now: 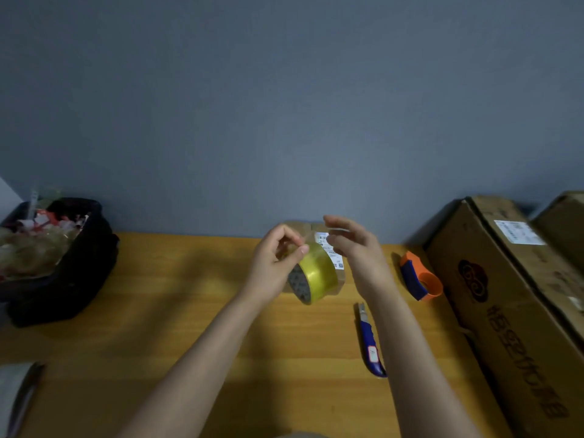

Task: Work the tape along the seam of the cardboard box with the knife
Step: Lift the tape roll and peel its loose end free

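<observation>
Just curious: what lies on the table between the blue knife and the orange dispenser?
Only the bare wooden table, seen from the head camera.

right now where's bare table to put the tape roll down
Widest bare patch of the wooden table: between the black bin and the left hand. Crowded on the right: blue utility knife, orange tape dispenser, large cardboard box.
</observation>
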